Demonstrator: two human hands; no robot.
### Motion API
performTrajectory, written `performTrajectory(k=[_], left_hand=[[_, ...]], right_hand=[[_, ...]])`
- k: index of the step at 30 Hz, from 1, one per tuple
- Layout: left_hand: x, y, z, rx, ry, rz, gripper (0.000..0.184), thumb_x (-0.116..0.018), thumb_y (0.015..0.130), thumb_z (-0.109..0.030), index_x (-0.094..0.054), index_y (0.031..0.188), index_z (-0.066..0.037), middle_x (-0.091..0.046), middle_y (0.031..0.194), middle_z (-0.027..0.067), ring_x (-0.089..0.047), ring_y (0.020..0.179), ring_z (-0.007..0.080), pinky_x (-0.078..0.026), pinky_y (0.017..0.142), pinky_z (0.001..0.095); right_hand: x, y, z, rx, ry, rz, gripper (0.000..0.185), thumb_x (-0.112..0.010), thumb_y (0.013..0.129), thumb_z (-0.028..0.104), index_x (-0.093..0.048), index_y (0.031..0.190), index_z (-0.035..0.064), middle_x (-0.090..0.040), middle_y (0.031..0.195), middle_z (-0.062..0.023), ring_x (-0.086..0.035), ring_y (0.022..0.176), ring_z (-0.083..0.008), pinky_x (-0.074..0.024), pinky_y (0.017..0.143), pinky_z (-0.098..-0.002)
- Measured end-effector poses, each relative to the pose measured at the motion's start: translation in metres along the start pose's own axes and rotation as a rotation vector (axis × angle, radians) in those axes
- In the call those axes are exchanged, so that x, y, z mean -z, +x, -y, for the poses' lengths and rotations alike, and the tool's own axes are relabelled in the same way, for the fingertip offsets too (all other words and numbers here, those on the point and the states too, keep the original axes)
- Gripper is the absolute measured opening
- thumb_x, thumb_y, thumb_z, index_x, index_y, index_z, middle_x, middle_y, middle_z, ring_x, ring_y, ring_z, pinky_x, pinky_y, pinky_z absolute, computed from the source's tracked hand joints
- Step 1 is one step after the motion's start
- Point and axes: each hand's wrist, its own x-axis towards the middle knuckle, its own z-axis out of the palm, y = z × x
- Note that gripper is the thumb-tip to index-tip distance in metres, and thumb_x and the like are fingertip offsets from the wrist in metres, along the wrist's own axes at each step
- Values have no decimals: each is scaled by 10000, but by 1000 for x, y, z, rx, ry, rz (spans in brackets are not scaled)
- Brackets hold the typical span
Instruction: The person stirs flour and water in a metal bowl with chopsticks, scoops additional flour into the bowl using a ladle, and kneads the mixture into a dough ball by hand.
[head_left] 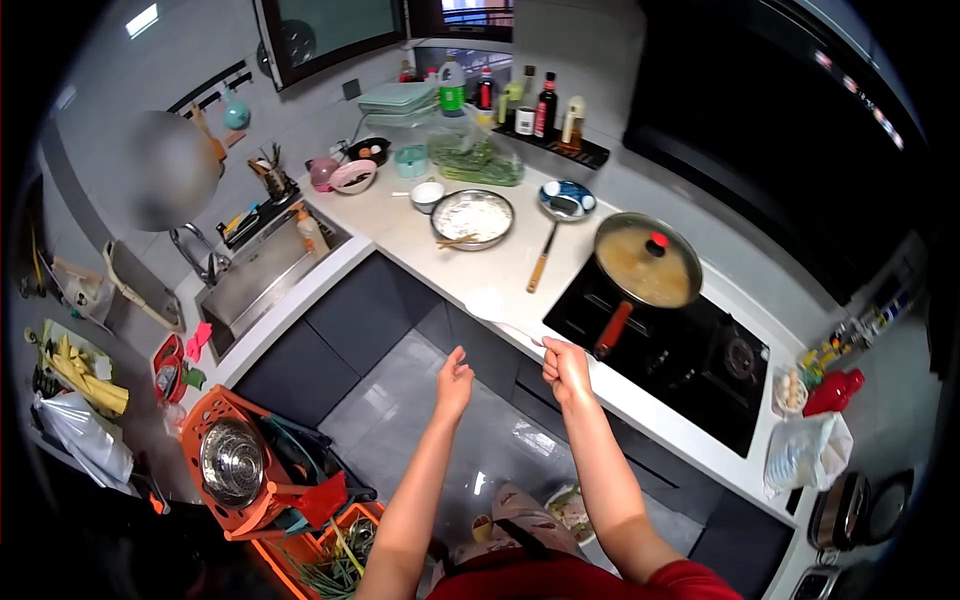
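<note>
White corner counter (397, 222), grey floor (395, 400), right hand (567, 369) holding utensil (487, 311)

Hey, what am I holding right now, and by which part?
Your right hand holds a white spoon-like utensil by the end of its handle; your left hand holds nothing.

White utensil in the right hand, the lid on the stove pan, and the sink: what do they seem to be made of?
White utensil: perhaps plastic, plain white; too little detail to be sure. Lid: likely clear, smooth glass, since it is see-through. Sink: probably stainless steel, from its grey, metallic sheen.
</note>
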Motion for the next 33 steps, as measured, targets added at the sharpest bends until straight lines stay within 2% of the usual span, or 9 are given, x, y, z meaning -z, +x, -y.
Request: performTrajectory(k=[10, 13, 16, 17, 18, 20, 26, 29, 33], left_hand=[[52, 150, -19, 4, -43, -178, 442, -461, 808, -4, -445, 1249, -12, -517, 1210, 74, -469, 706, 49, -414, 645, 179], [56, 198, -25, -8, -13, -146, 454, -471, 824, -30, -427, 1275, -53, -500, 1233, 69, -517, 872, 106, -443, 711, 244], [52, 238, -31, 19, -26, -138, 457, -462, 823, -28, -429, 1277, -67, -497, 1239, 68, -537, 941, 134, -451, 731, 266], [52, 248, -32, 37, -34, -140, 457, -455, 820, -23, -433, 1274, -66, -498, 1237, 68, -538, 948, 139, -451, 731, 266], [53, 256, -32, 45, -36, -135, 457, -450, 817, -20, -436, 1271, -66, -498, 1238, 68, -539, 952, 143, -450, 731, 266], [55, 270, -30, 56, -43, -124, 457, -441, 812, -16, -443, 1266, -66, -499, 1239, 69, -542, 961, 152, -449, 732, 265], [71, 308, -14, 151, -7, -56, 435, -451, 805, -16, -472, 1236, -72, -520, 1189, 50, -544, 953, 154, -449, 725, 264], [66, 322, -12, 41, -96, -56, 398, -500, 777, 11, -513, 1174, -14, -588, 843, 33, -515, 640, 73, -426, 581, 209], [65, 331, -8, 6, -110, 44, 377, -521, 785, 4, -524, 1161, -25, -591, 869, 34, -506, 638, 70, -426, 583, 202]], right_hand=[[-91, 210, 17, 83, -169, -1, 159, -509, 847, 129, -578, 785, -1, -318, 456, 49, -234, 363, -67, -187, 373, -241], [-99, 284, 7, 200, -337, -34, 182, -528, 844, 156, -596, 763, 7, -379, 467, 37, -307, 382, -77, -234, 378, -241], [-100, 362, -30, 601, -628, -68, 223, -519, 856, 190, -608, 754, 13, -442, 492, 21, -393, 420, -89, -313, 405, -252], [-99, 372, -35, 712, -886, -130, 202, -504, 824, 180, -612, 782, 14, -586, 613, -161, -583, 553, -273, -438, 527, -395], [-113, 359, -21, 863, -1176, -188, 172, -504, 803, 156, -616, 780, 28, -576, 648, -201, -600, 607, -303, -454, 534, -408], [-98, 397, -44, 979, -1552, -120, 186, -522, 803, 145, -623, 941, 73, -590, 641, -151, -578, 551, -293, -457, 511, -372], [-102, 406, -47, 1119, -1471, -156, 225, -542, 765, 104, -620, 976, 89, -561, 621, -131, -582, 563, -277, -457, 502, -373], [-101, 397, -53, 1048, -1511, -187, 225, -528, 788, 97, -617, 993, 79, -590, 661, -136, -582, 566, -281, -461, 512, -374], [-112, 371, -49, 899, -1480, -320, 197, -493, 854, 130, -608, 990, 46, -596, 635, -108, -574, 526, -223, -454, 494, -336]])
